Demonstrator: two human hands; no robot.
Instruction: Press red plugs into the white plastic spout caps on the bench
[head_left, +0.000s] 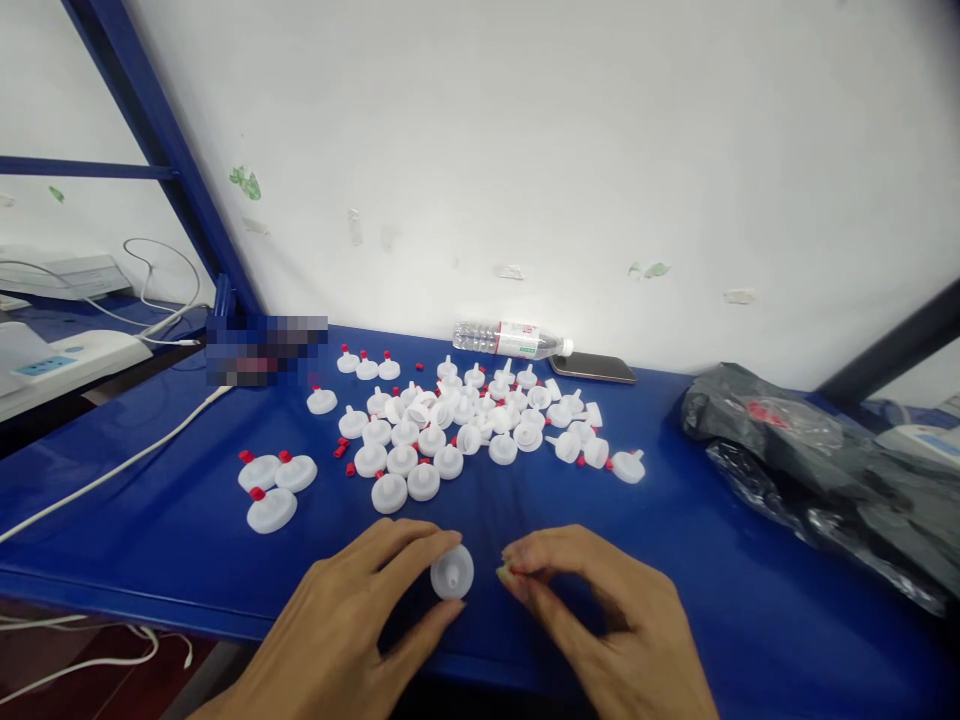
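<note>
My left hand [367, 610] grips a white plastic nozzle cap [452, 572] by its rim, between thumb and index finger. Its spout points up toward me and bears no red tip. To the right, my right hand [592, 600] is closed in a pinch, with a sliver of red showing between the fingertips; it looks like a small red tip cap [513, 571], mostly hidden. The two hands are a short way apart. Beyond them lies a pile of white nozzle caps [465, 405], with loose red tip caps [342, 447] among them. Several nozzle caps with red tips [271, 510] sit at the left.
Against the wall lie a clear plastic bottle [510, 340] on its side and a dark phone [592, 368]. A dark plastic bag [817, 470] covers the right side of the blue table [150, 530]. A white cable [127, 465] runs across the left, near a power strip [75, 360].
</note>
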